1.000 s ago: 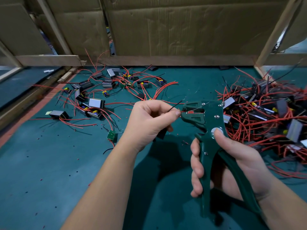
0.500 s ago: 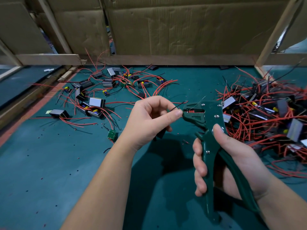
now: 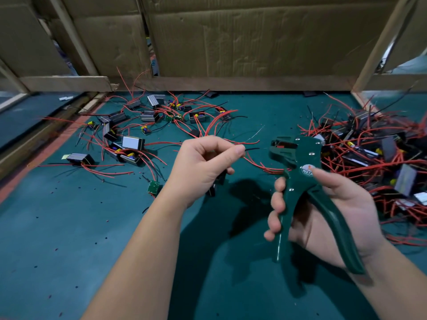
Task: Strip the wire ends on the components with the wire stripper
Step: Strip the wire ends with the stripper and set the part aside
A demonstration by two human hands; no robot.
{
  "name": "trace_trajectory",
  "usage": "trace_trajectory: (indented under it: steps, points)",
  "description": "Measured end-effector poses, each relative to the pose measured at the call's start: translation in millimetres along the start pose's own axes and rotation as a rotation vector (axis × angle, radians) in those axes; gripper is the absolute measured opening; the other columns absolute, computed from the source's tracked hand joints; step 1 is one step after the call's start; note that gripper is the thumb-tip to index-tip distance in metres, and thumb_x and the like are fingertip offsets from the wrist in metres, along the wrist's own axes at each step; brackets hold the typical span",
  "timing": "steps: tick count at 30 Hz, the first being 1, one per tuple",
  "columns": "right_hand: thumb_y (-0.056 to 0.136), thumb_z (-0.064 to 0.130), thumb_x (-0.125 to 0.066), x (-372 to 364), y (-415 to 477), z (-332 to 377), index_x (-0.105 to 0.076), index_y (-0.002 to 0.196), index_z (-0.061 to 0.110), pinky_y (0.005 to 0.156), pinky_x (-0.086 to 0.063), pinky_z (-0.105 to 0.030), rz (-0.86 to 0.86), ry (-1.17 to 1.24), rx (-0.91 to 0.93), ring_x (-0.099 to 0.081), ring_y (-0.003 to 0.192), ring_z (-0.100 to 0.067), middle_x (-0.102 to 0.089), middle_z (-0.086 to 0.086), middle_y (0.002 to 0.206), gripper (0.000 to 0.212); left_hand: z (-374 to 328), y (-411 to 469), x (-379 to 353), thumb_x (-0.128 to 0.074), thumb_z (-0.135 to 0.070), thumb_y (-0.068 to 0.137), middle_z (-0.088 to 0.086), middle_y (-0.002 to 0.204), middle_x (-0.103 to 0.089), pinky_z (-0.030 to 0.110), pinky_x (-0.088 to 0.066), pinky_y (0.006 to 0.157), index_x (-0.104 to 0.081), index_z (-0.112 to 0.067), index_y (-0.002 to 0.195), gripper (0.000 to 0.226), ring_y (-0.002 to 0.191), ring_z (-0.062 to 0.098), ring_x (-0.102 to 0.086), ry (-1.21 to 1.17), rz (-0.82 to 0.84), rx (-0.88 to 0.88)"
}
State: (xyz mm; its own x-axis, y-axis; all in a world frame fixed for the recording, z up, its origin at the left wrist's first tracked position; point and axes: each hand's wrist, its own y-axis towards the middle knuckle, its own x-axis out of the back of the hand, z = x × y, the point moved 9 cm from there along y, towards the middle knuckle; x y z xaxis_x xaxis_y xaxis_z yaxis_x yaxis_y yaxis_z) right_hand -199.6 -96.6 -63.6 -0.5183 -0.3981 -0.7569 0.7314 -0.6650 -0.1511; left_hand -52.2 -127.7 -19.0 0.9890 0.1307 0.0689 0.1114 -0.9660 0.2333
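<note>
The right hand holds the one green wire stripper upright. Its fingers curl round the front handle, the rear handle lies against the palm, and the thumb presses the round label at the pivot. The two handles stand spread apart, and the tool's head points left.

Left of the wire stripper, the left hand is raised with the wrist bent and the fingers curled. Thumb and forefinger pinch a single black wire near its end. The wire's tip points at the stripper's head but stays apart from it. A dark component hangs under this hand, mostly hidden.

On the teal worktop the components lie in two groups. A loose scatter with red leads lies far left of the stripper, and a dense heap lies just behind and to its right. The pieces in each group are too tangled to count. One small green circuit board lies alone, left of the stripper, near the left forearm.
</note>
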Motion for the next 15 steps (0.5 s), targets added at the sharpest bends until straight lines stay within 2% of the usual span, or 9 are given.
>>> trace_trajectory:
  steps: [3,6,11,15]
  points:
    - [0.077,0.03,-0.068,-14.3,-2.8,-12.9,-0.062,0.099,-0.003,0.074,-0.051,-0.057,0.169,0.029,-0.099,-0.061,0.073,-0.043,-0.059,-0.026,0.083,0.04,-0.4,0.1,2.7,-0.07,-0.028,0.07,-0.009,0.054,-0.056,0.016,-0.041,0.045,-0.066,-0.011,0.068,0.018,0.048,0.008,-0.056,-0.012,-0.038,-0.009]
    - [0.084,0.026,-0.062,-24.0,-5.8,-19.8,-0.059,0.105,-0.001,0.078,-0.049,-0.057,0.277,0.053,-0.119,-0.06,0.078,-0.043,-0.058,-0.026,0.086,0.034,-2.2,0.4,4.2,-0.07,-0.029,0.068,-0.009,0.056,-0.055,0.017,-0.041,0.046,-0.066,-0.01,0.066,0.02,0.049,0.01,-0.056,0.0,-0.043,-0.022]
    - [0.083,0.035,-0.067,-20.3,-4.5,-22.2,-0.063,0.098,0.003,0.07,-0.052,-0.051,0.227,-0.022,-0.083,-0.062,0.069,-0.038,-0.06,-0.02,0.078,0.035,-3.8,-0.2,6.2,-0.072,-0.025,0.069,-0.009,0.055,-0.053,0.017,-0.04,0.047,-0.067,-0.007,0.066,0.019,0.049,0.01,-0.054,-0.015,-0.041,-0.035]
    - [0.082,0.033,-0.069,-21.3,-4.6,-21.2,-0.063,0.098,0.002,0.071,-0.053,-0.052,0.23,-0.026,-0.083,-0.062,0.069,-0.039,-0.059,-0.021,0.079,0.036,-4.4,-0.6,3.1,-0.072,-0.008,0.075,-0.005,0.056,-0.051,0.015,-0.04,0.05,-0.066,-0.006,0.064,0.013,0.048,0.008,-0.051,-0.011,-0.015,-0.055]
